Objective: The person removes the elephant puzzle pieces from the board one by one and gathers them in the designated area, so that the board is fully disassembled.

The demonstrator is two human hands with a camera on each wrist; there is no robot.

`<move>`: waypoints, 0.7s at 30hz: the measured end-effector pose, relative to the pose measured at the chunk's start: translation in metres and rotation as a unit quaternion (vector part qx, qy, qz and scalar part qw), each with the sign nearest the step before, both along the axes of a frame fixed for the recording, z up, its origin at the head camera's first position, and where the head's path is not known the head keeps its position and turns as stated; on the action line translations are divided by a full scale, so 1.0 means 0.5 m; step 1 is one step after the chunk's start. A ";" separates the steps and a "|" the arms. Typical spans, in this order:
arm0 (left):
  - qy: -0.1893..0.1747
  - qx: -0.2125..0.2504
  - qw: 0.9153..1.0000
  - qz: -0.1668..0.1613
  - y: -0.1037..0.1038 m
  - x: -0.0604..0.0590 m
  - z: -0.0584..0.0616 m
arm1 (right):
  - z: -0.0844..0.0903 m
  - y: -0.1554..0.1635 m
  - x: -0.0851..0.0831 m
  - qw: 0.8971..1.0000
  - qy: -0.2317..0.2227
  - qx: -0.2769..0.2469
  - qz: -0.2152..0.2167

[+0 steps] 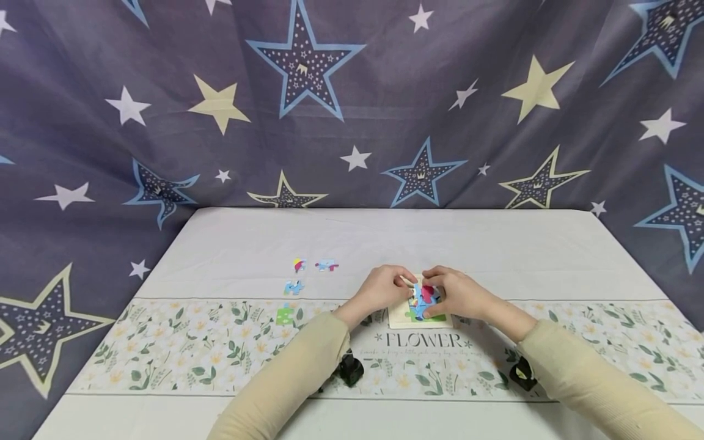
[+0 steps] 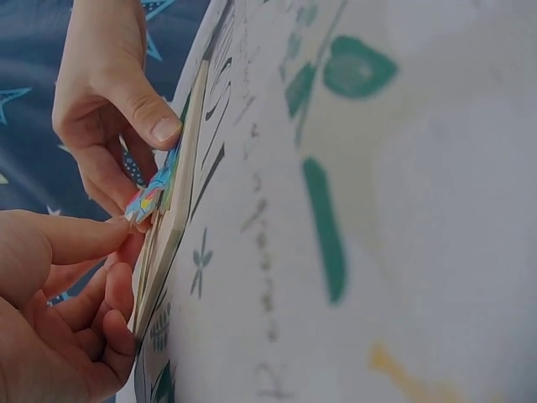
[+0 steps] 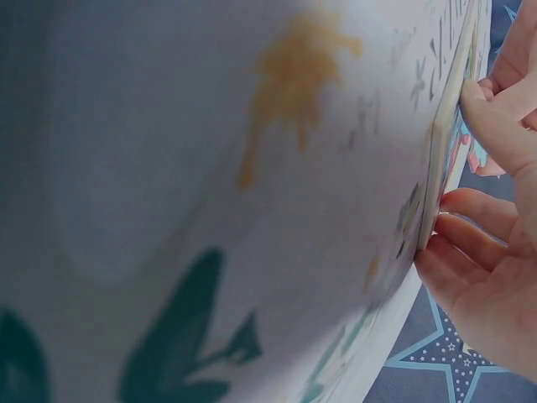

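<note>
A shallow puzzle board (image 1: 393,321) with a pale frame lies on the table, holding colourful blue, red and green pieces. My left hand (image 1: 382,287) is at its left side. Between thumb and finger, this hand (image 2: 59,294) pinches a blue puzzle piece with red and yellow marks (image 2: 144,201), tilted up from the board. From the right, my right hand (image 1: 464,296) reaches over the board with thumb and fingers spread. Its thumb (image 2: 164,126) presses on the blue pieces. In the right wrist view, the right hand's fingers (image 3: 478,231) rest at the board's edge.
Several loose puzzle pieces lie to the left: a red-and-yellow one (image 1: 299,264), a blue-and-magenta one (image 1: 327,264), a blue one (image 1: 294,287) and a green one (image 1: 285,315). A floral runner (image 1: 192,348) crosses the white table. A star-patterned curtain (image 1: 352,134) hangs behind.
</note>
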State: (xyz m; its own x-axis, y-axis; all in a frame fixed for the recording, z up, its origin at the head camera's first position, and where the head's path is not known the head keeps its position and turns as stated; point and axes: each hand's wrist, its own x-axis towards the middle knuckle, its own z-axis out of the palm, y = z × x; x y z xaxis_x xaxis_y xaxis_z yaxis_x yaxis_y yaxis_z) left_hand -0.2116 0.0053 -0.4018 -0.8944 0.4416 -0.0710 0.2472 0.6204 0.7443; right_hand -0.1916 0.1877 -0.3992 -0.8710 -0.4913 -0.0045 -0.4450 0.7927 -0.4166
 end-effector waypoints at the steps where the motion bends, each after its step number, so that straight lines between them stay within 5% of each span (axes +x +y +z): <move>1: -0.002 0.002 1.000 0.000 -0.001 0.000 -0.001 | 0.000 0.000 0.000 1.000 -0.001 0.000 0.000; 21: -0.010 0.048 0.999 0.004 -0.042 -0.011 -0.003 | -0.004 0.000 -0.001 1.000 0.002 0.011 -0.003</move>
